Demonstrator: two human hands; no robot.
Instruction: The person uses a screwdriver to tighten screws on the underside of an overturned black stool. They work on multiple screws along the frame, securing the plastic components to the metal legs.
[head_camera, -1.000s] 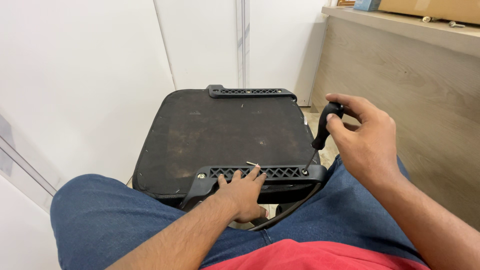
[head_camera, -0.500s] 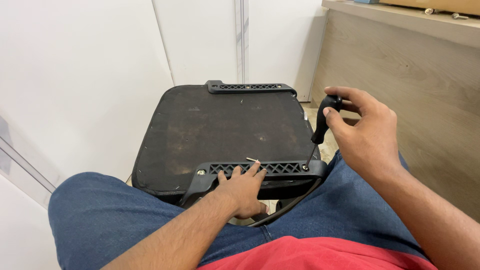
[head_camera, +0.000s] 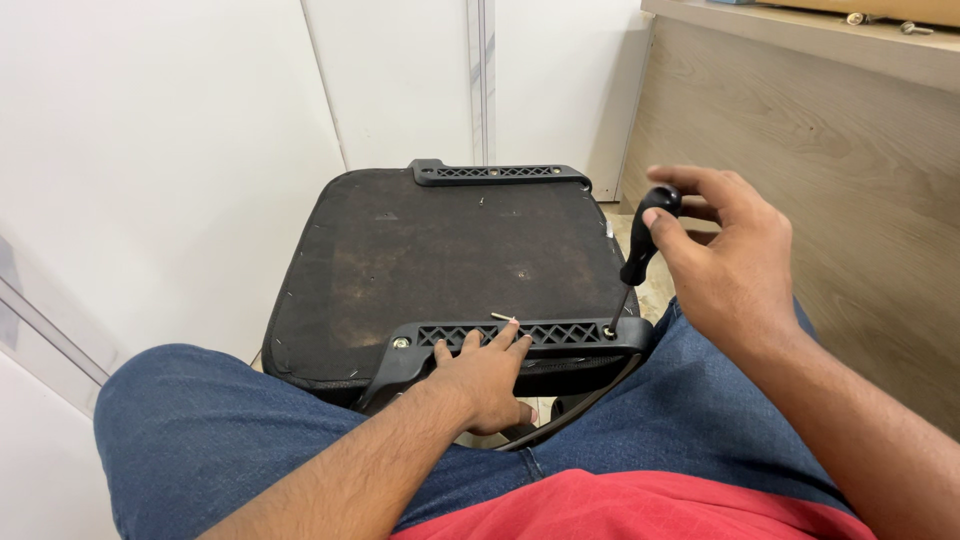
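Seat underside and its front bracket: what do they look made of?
The seat underside looks like black fabric, matte and scuffed, stapled along the edges. The front bracket looks like moulded black plastic, semi-matte with lattice ribbing. The screwdriver handle seems plastic or rubber.

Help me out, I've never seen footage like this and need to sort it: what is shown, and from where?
The picture comes from a camera worn on a person's head, looking down at their own lap and hands. An upturned black chair seat rests on their jeans-clad legs. The left hand presses on the near black plastic bracket, fingers spread, with a small loose screw at the fingertips. The right hand grips the black handle of a screwdriver, its tip at the bracket's right end. White wall panels and a wooden desk side stand behind.
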